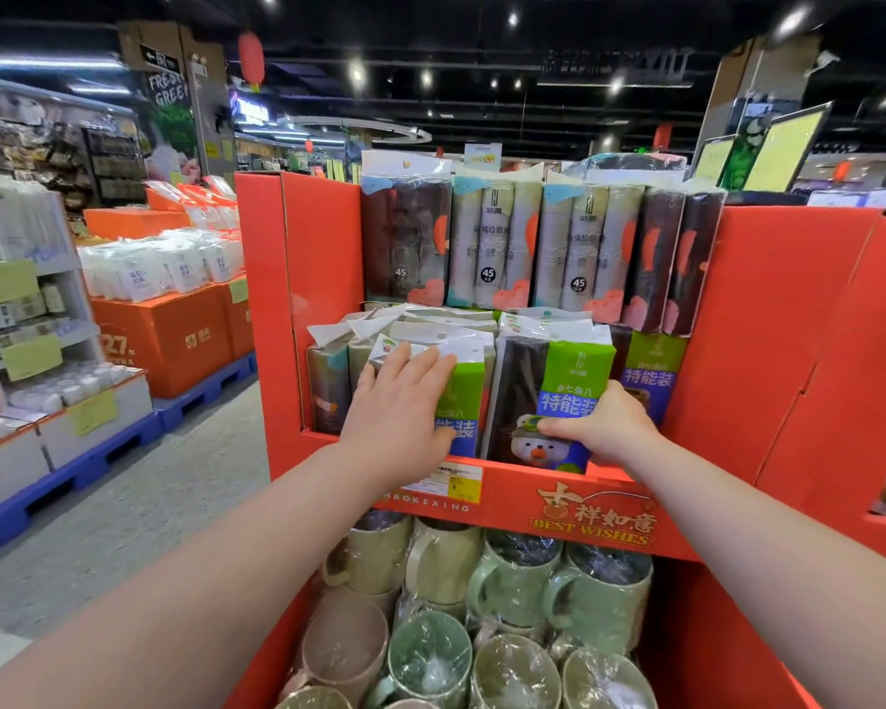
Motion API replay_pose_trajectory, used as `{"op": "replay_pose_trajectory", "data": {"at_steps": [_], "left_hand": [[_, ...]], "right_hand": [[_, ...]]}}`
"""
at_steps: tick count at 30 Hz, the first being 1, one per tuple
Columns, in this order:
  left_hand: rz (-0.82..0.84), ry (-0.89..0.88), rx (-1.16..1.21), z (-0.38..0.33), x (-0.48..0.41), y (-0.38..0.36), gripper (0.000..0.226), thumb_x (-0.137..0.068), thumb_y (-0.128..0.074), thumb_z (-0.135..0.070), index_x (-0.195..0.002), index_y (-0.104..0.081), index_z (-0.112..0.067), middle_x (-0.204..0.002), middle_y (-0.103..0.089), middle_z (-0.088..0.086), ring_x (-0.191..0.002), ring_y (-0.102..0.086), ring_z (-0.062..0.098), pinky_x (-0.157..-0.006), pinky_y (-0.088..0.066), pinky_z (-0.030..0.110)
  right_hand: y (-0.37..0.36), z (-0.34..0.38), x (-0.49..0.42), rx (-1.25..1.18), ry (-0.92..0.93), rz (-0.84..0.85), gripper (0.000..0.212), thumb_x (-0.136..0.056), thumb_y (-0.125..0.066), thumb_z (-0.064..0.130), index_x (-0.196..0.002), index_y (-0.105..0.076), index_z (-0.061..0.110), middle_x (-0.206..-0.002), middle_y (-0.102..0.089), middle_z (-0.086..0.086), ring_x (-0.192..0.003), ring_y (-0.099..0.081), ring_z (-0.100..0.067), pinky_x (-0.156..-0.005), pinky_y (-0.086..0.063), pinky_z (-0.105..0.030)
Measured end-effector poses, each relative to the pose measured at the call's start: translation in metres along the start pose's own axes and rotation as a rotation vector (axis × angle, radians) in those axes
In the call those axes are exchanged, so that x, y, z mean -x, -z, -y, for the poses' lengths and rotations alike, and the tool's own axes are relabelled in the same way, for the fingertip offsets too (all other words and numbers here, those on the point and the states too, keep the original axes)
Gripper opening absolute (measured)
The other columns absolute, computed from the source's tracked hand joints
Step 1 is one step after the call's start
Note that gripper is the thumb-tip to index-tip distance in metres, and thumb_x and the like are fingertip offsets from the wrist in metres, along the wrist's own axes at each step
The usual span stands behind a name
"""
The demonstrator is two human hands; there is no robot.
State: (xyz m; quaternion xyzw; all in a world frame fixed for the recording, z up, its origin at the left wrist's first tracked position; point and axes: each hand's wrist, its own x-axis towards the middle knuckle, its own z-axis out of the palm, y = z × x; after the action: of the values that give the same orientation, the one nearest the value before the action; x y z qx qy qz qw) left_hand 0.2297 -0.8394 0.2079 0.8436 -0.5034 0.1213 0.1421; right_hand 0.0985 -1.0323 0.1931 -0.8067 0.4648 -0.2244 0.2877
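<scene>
- Head view, right hand: grip clenched round the right edge of the dark film-wrapped roll pack with a green-and-blue label. The thumb lies across its front and the fingers are behind.
- Left hand: grip released, fingers straight, pressing flat on the grey film-wrapped roll pack just to the left.
- Both packs stand upright and touching on the middle tier of the red cardboard display stand, at its near lip.
- Risk: the packs look wedged, so pulling the dark one may drag its neighbours over the lip onto the wrapped green ceramic mugs below.
- Risk: with slick film and a one-edge hold, the pack may twist or slip.
</scene>
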Motion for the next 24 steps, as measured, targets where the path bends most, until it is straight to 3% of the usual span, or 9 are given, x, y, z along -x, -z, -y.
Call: {"op": "replay_pose_trajectory", "data": {"at_steps": [3,5,6,9,12,14,17,21,24], "left_hand": [[0.009,0.0,-0.001,-0.001,-0.002,0.001,0.078,-0.093,-0.053,-0.038,-0.154,-0.006,-0.026,-0.162,-0.006,-0.004,-0.149,0.002,0.022,-0.119,-0.004,0.048],[0.01,0.002,-0.006,-0.002,-0.003,0.0,0.078,-0.093,-0.052,-0.038,-0.154,-0.005,-0.026,-0.162,-0.005,-0.004,-0.149,0.002,0.023,-0.119,-0.004,0.049],[0.011,0.002,-0.006,-0.002,-0.003,0.0,0.079,-0.093,-0.052,-0.038,-0.154,-0.005,-0.026,-0.162,-0.005,-0.004,-0.149,0.003,0.023,-0.119,-0.003,0.049],[0.017,-0.006,-0.005,-0.001,-0.003,0.0,0.079,-0.093,-0.052,-0.038,-0.154,-0.004,-0.026,-0.162,-0.004,-0.004,-0.149,0.004,0.023,-0.119,-0.003,0.049],[0.026,-0.016,-0.007,0.0,-0.003,0.0,0.08,-0.093,-0.053,-0.039,-0.154,-0.003,-0.026,-0.162,-0.003,-0.003,-0.149,0.004,0.024,-0.119,-0.003,0.049],[0.029,-0.021,-0.008,0.0,-0.003,0.0,0.081,-0.093,-0.053,-0.04,-0.154,-0.003,-0.025,-0.162,-0.002,-0.003,-0.149,0.005,0.024,-0.119,-0.003,0.05],[0.029,-0.031,-0.024,0.002,-0.004,-0.001,0.082,-0.093,-0.052,-0.041,-0.154,0.0,-0.023,-0.162,0.003,-0.002,-0.149,0.008,0.024,-0.119,-0.002,0.05],[0.026,-0.029,-0.026,0.001,0.001,0.0,0.083,-0.095,-0.049,-0.038,-0.154,0.007,-0.022,-0.161,0.015,0.002,-0.148,0.014,0.026,-0.119,-0.001,0.05],[-0.03,-0.002,-0.043,-0.003,0.012,0.001,0.078,-0.095,-0.049,-0.037,-0.154,0.001,-0.023,-0.161,0.013,0.005,-0.148,0.011,0.03,-0.12,-0.006,0.049]], "right_hand": [[0.006,-0.001,-0.007,0.033,0.002,0.084,0.086,-0.037,-0.087,0.059,-0.107,-0.061,0.015,-0.103,-0.069,-0.004,-0.088,-0.065,-0.022,-0.074,-0.055,-0.034],[0.009,0.0,-0.004,0.052,-0.031,0.138,0.07,-0.051,-0.089,0.05,-0.103,-0.061,0.013,-0.094,-0.068,-0.006,-0.073,-0.064,-0.021,-0.053,-0.052,-0.028],[0.008,-0.001,-0.004,0.075,-0.041,0.169,0.067,-0.055,-0.088,0.049,-0.104,-0.061,0.012,-0.095,-0.068,-0.008,-0.073,-0.065,-0.022,-0.053,-0.053,-0.027],[0.001,-0.007,-0.002,0.149,-0.046,0.218,0.081,-0.052,-0.084,0.061,-0.112,-0.062,0.011,-0.111,-0.067,-0.008,-0.092,-0.065,-0.024,-0.08,-0.053,-0.032],[0.005,0.0,0.007,0.1,-0.137,0.231,0.086,-0.059,-0.084,0.055,-0.122,-0.051,0.007,-0.117,-0.061,-0.013,-0.089,-0.061,-0.025,-0.071,-0.05,-0.031],[0.007,0.004,0.011,0.071,-0.168,0.207,0.098,-0.061,-0.086,0.05,-0.133,-0.039,0.003,-0.129,-0.053,-0.015,-0.105,-0.058,-0.028,-0.082,-0.051,-0.035],[0.01,0.004,0.019,0.041,-0.168,0.153,0.108,-0.065,-0.086,0.043,-0.142,-0.023,-0.001,-0.141,-0.041,-0.015,-0.125,-0.046,-0.029,-0.105,-0.04,-0.039],[0.018,-0.003,0.029,0.027,-0.094,0.094,0.109,-0.064,-0.086,0.043,-0.143,-0.023,0.003,-0.142,-0.045,-0.013,-0.126,-0.048,-0.03,-0.106,-0.039,-0.042],[0.024,-0.005,0.043,0.092,0.027,-0.001,0.091,-0.071,-0.081,0.04,-0.138,-0.031,0.006,-0.137,-0.049,-0.013,-0.124,-0.05,-0.03,-0.102,-0.043,-0.041]]}}
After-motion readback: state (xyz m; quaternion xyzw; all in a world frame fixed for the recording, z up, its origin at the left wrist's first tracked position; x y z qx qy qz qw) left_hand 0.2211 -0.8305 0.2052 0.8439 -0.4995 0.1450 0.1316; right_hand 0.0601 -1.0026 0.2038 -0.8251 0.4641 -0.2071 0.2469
